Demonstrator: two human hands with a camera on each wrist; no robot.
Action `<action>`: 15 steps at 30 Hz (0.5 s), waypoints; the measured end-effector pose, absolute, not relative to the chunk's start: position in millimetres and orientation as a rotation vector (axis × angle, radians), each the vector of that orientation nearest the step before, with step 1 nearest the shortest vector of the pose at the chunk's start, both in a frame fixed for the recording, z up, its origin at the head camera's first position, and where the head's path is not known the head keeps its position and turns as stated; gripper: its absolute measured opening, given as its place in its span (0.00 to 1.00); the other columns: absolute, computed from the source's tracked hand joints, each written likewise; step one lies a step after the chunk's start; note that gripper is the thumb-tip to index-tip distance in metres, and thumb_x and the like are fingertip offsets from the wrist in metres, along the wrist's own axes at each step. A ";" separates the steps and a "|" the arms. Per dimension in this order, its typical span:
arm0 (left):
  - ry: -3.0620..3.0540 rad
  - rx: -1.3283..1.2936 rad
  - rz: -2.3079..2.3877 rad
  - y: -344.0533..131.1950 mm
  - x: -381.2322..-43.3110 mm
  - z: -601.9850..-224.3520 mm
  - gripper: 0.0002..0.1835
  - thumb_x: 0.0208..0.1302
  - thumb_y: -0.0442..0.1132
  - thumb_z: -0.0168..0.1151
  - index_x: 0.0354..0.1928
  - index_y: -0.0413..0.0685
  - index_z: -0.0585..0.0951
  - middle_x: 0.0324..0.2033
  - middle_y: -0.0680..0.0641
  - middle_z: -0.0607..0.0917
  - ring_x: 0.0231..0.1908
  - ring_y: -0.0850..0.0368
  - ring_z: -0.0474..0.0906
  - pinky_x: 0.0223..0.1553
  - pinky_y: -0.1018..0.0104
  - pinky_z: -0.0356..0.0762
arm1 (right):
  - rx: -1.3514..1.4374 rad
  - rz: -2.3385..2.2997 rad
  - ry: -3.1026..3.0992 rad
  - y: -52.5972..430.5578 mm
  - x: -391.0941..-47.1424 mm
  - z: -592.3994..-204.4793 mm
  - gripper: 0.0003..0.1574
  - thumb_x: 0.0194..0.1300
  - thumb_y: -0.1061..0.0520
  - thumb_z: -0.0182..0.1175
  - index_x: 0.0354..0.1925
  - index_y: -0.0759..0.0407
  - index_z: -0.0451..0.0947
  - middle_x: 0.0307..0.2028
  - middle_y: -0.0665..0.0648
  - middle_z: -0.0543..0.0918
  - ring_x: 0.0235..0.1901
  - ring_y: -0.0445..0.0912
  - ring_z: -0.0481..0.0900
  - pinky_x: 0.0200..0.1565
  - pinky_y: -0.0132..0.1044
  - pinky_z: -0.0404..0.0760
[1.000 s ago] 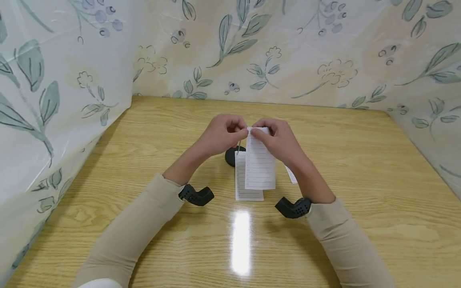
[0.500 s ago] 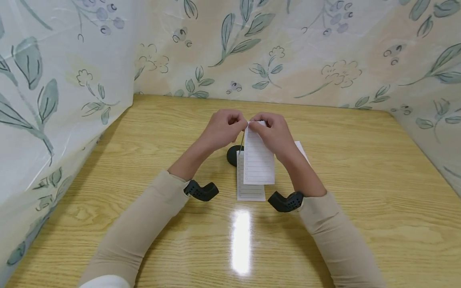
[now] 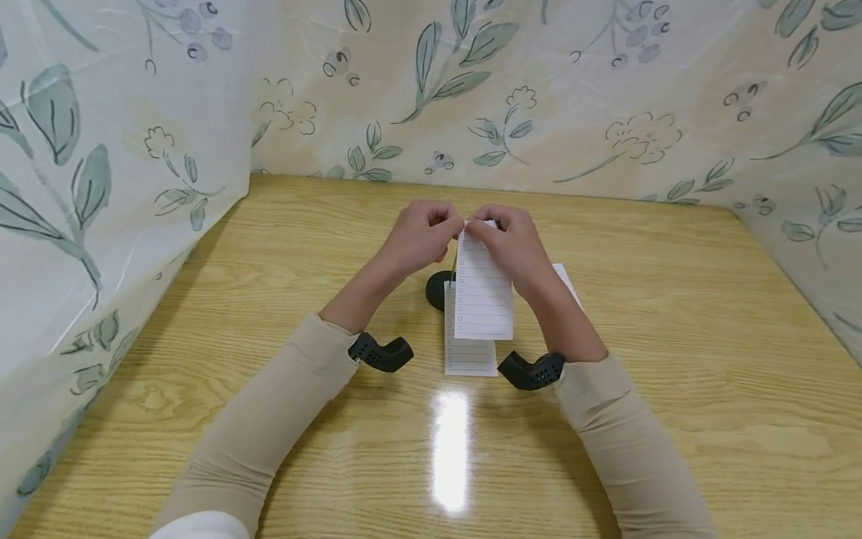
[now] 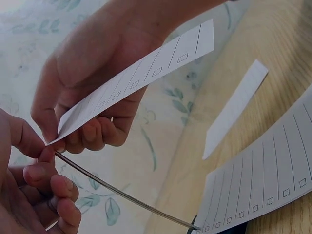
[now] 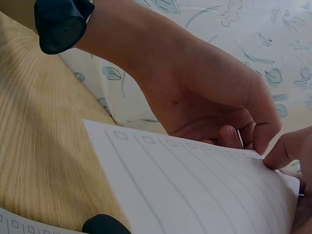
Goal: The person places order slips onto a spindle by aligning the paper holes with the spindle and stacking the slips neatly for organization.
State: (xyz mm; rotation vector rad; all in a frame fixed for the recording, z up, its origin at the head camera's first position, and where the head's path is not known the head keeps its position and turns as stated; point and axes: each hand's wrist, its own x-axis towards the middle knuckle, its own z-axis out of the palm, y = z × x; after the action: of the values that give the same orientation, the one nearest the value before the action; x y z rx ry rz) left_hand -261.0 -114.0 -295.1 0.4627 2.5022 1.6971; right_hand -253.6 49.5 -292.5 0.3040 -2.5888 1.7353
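A lined checklist sheet (image 3: pixel 483 288) hangs upright between the hands, at the top of a thin metal spike (image 4: pixel 122 192). The right hand (image 3: pixel 508 243) pinches its top edge between thumb and fingers. At the sheet's top left corner, the left hand (image 3: pixel 423 236) has thumb and index finger brought together on the paper, right by the spike's upper end. The spike rises from a round black base (image 3: pixel 435 290). Low on the spike sits another checklist sheet (image 3: pixel 471 359), pierced near its corner. The left hand's other fingers are loosely curled in the left wrist view.
Another white paper (image 3: pixel 568 281) lies on the wooden table (image 3: pixel 673 337), partly behind the right forearm. A floral curtain (image 3: pixel 539 90) closes off the back and sides. Black wrist-worn devices (image 3: pixel 381 353) sit at both cuffs.
Both hands have risen slightly and moved away from me, carrying the held sheet up. More of the paper by the right forearm shows now.
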 end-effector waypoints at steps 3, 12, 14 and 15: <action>2.468 0.461 1.732 -114.0 -262.4 -295.8 0.13 0.68 0.39 0.48 0.27 0.46 0.78 0.13 0.51 0.68 0.15 0.55 0.66 0.23 0.67 0.65 | 0.300 1.741 -2.584 49.2 -254.8 -292.7 0.14 0.67 0.56 0.54 0.35 0.64 0.82 0.37 0.54 0.79 0.34 0.46 0.73 0.29 0.32 0.73; 2.369 0.445 1.789 -114.7 -264.5 -297.7 0.13 0.68 0.37 0.48 0.27 0.43 0.76 0.14 0.51 0.66 0.15 0.53 0.64 0.23 0.66 0.65 | 0.309 1.812 -2.594 50.9 -258.5 -293.2 0.13 0.67 0.57 0.54 0.36 0.66 0.79 0.37 0.53 0.77 0.34 0.45 0.72 0.30 0.31 0.73; 2.354 0.449 1.796 -115.0 -264.5 -298.1 0.13 0.68 0.37 0.47 0.26 0.43 0.76 0.15 0.51 0.66 0.15 0.54 0.63 0.23 0.67 0.64 | 0.304 1.835 -2.593 51.2 -259.3 -294.5 0.13 0.67 0.57 0.54 0.36 0.67 0.79 0.38 0.53 0.77 0.35 0.45 0.72 0.31 0.30 0.73; 2.347 0.452 1.798 -115.2 -264.6 -298.4 0.13 0.68 0.36 0.47 0.26 0.43 0.76 0.16 0.50 0.67 0.15 0.54 0.63 0.23 0.67 0.64 | 0.304 1.844 -2.594 51.5 -259.8 -295.1 0.13 0.68 0.57 0.54 0.36 0.67 0.79 0.38 0.53 0.77 0.35 0.45 0.72 0.32 0.30 0.73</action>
State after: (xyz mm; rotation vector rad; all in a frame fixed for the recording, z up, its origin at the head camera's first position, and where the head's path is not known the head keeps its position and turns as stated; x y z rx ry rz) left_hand -264.6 -115.2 -298.4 0.4515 2.3471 1.7980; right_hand -259.8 51.5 -295.1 0.3038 -2.5936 1.8436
